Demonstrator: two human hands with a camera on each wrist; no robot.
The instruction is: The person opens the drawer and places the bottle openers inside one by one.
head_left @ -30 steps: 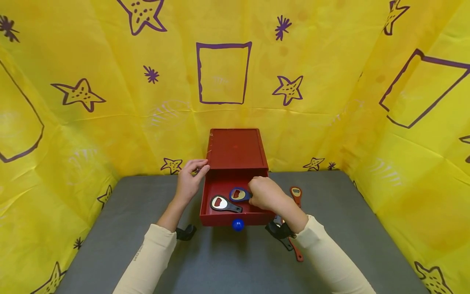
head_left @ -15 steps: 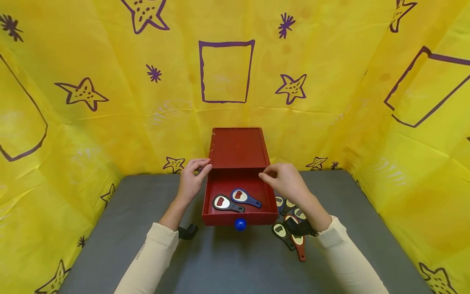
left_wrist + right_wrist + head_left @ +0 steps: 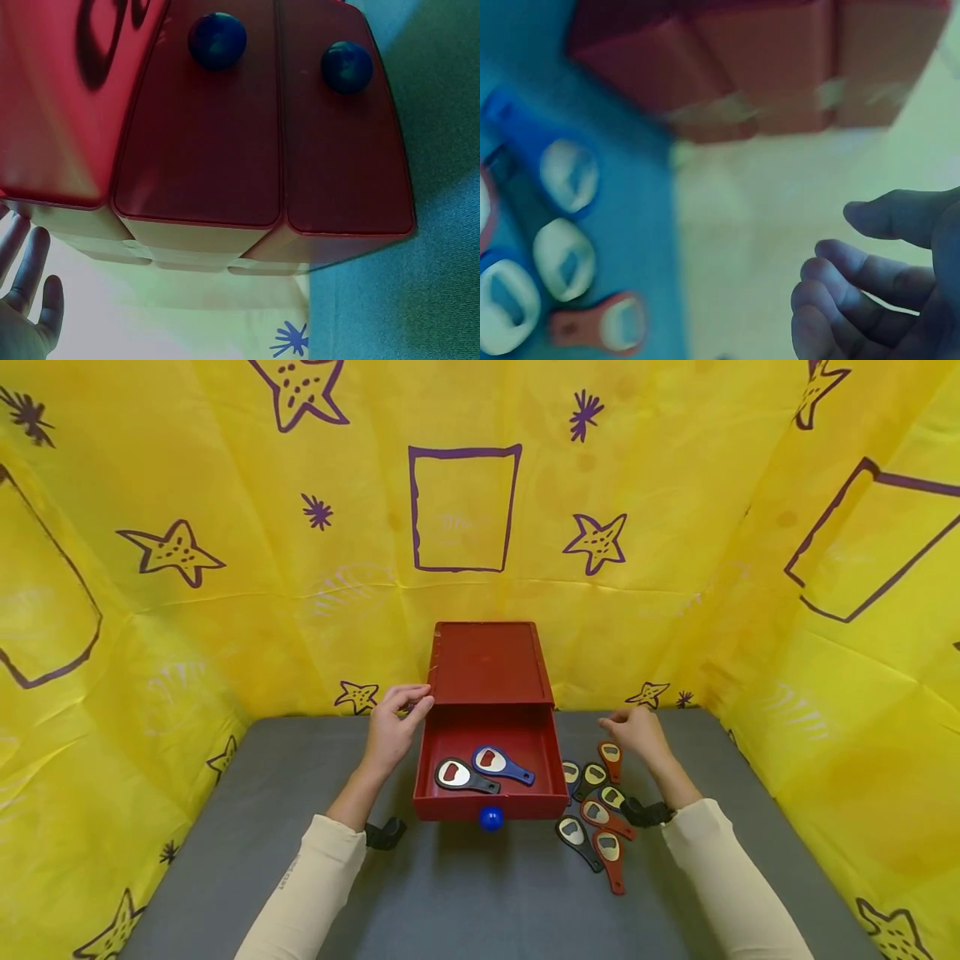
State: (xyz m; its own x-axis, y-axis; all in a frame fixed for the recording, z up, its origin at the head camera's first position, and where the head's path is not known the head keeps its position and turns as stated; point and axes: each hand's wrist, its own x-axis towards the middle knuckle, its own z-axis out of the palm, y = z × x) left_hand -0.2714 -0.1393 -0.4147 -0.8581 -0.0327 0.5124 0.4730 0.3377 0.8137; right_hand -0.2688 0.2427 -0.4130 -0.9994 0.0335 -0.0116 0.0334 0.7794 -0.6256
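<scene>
Head view: left hand point(image 3: 390, 727) with fingers loosely extended, no grip, tips seemingly against near side of red box point(image 3: 487, 664). Just right of it, pulled-out drawer point(image 3: 450, 810) with black opener point(image 3: 472, 780) and blue opener point(image 3: 507, 766) inside. Right hand point(image 3: 637, 729) relaxed, holding nothing; orange opener point(image 3: 615, 772) just below on the table point(image 3: 675, 893), other loose openers point(image 3: 612, 823) further below.

Left wrist view: fingers spread, contact hard to confirm; closed drawers point(image 3: 202, 150) off to the hand's side.

Right wrist view: thumb well parted from softly bent fingers, gap empty; openers blurred, left of the hand.

Probably best: brace box lightly with left fingertips; for a clean pinch, lower right thumb and forefinger onto one handle, without dragging close neighbours.
</scene>
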